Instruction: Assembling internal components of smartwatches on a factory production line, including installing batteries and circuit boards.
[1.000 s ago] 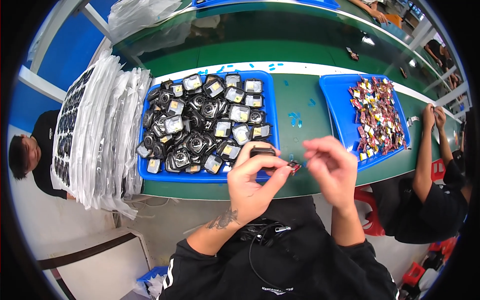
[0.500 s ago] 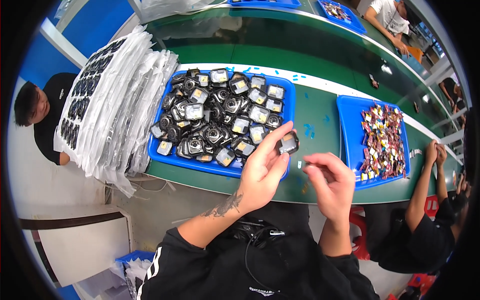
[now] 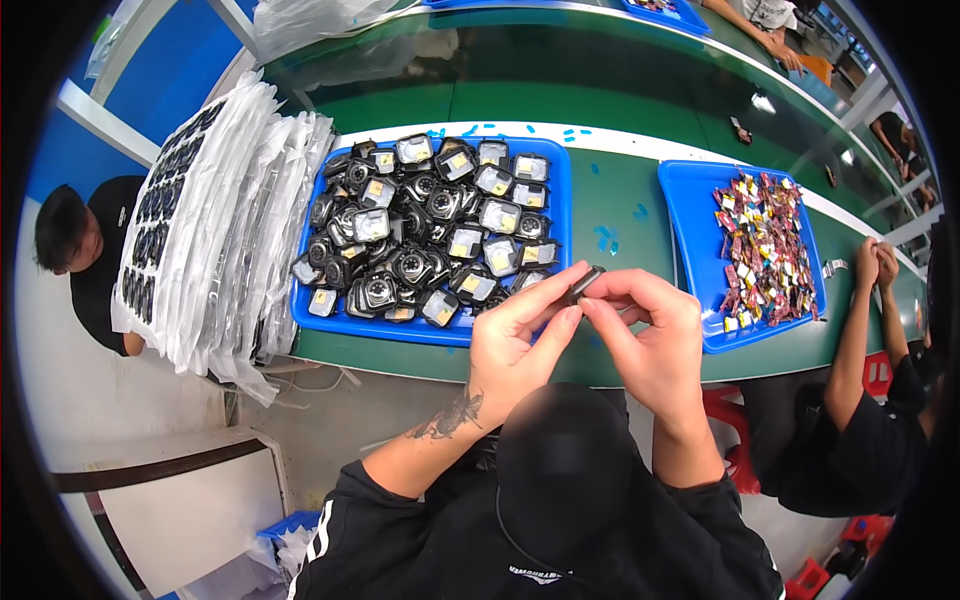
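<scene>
A black smartwatch case [image 3: 584,286] is tilted on edge between my two hands, above the right front corner of the left blue tray. My left hand [image 3: 512,350] grips it between thumb and fingertips. On its other side, the thumb and forefinger of my right hand [image 3: 655,335] are pinched against the case edge; whether they also hold a small part is hidden. In the left blue tray [image 3: 562,190] lies a heap of similar black cases [image 3: 411,265], some showing pale, window-like faces and others round dial-like backs.
A second blue tray [image 3: 690,215] at right holds many small red, yellow and white parts [image 3: 765,250]. Blue film scraps [image 3: 605,240] lie on the green table [image 3: 625,190]. White-wrapped stacked sheets [image 3: 225,230] stand at left. Co-workers sit at left and right.
My right hand has moved left and up to meet the smartwatch case, which has turned from showing its face to edge-on. The view has shifted slightly.
</scene>
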The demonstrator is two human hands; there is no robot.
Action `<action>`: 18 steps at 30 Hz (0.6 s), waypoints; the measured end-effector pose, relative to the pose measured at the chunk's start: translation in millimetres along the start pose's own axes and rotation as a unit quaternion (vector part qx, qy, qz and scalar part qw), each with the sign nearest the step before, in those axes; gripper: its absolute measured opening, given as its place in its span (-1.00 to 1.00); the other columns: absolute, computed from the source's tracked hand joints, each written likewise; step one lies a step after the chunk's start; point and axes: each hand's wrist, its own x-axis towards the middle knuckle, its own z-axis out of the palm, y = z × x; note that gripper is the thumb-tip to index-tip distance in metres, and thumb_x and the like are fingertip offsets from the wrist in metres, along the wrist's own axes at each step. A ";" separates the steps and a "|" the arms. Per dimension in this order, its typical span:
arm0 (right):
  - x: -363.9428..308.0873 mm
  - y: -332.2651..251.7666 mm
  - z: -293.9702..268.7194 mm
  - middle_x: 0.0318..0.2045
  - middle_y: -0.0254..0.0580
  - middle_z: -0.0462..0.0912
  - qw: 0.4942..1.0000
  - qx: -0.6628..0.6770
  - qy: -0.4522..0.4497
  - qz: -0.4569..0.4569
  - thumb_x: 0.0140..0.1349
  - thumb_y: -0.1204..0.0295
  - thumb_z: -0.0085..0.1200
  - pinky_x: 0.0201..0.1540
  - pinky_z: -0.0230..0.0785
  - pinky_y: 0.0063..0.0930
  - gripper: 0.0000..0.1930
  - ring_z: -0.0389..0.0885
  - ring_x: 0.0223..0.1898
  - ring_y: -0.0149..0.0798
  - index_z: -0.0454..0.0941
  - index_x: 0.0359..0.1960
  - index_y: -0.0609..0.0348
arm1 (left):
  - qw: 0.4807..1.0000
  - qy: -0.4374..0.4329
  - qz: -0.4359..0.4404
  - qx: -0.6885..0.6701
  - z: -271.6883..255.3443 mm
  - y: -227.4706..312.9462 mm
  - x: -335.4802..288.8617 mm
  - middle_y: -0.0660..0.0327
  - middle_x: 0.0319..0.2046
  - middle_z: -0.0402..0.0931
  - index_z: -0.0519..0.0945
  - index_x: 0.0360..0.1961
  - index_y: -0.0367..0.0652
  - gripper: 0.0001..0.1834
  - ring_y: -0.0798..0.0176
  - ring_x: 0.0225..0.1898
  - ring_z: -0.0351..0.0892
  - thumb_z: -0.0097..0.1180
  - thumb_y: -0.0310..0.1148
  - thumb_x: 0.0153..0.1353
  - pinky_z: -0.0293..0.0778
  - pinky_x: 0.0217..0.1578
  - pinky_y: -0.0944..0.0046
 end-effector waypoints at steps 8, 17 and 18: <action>-1.8 -4.7 4.4 -0.47 -0.19 0.62 0.974 -0.182 0.045 -0.129 0.02 0.72 0.22 -0.51 0.42 -0.51 -0.84 0.61 -0.49 -0.36 0.64 -0.35 0.25 | 0.998 0.013 -0.026 -0.062 -1.0 -2.2 -0.4 0.00 0.09 0.50 0.36 0.24 -0.41 -0.55 0.28 0.10 0.51 0.02 -0.59 0.32 0.43 0.14 0.31; -4.3 -1.7 -0.3 -0.50 -0.20 0.63 0.997 -0.056 0.040 -0.042 0.02 0.63 0.29 -0.55 0.38 -0.56 -0.88 0.56 -0.58 -0.40 0.65 -0.39 0.23 | 0.996 0.029 -0.014 -0.079 6.4 -1.7 -1.9 -0.03 0.02 0.55 0.37 0.21 -0.48 -0.55 0.25 0.02 0.58 0.03 -0.61 0.30 0.50 0.07 0.31; -3.8 -0.7 -1.3 -0.50 -0.20 0.63 0.997 -0.056 0.042 -0.040 0.02 0.63 0.29 -0.55 0.38 -0.56 -0.88 0.56 -0.58 -0.40 0.65 -0.39 0.23 | 0.996 0.028 -0.017 -0.078 5.8 -2.4 -2.1 -0.03 0.02 0.55 0.37 0.21 -0.48 -0.55 0.25 0.02 0.58 0.03 -0.61 0.30 0.50 0.07 0.31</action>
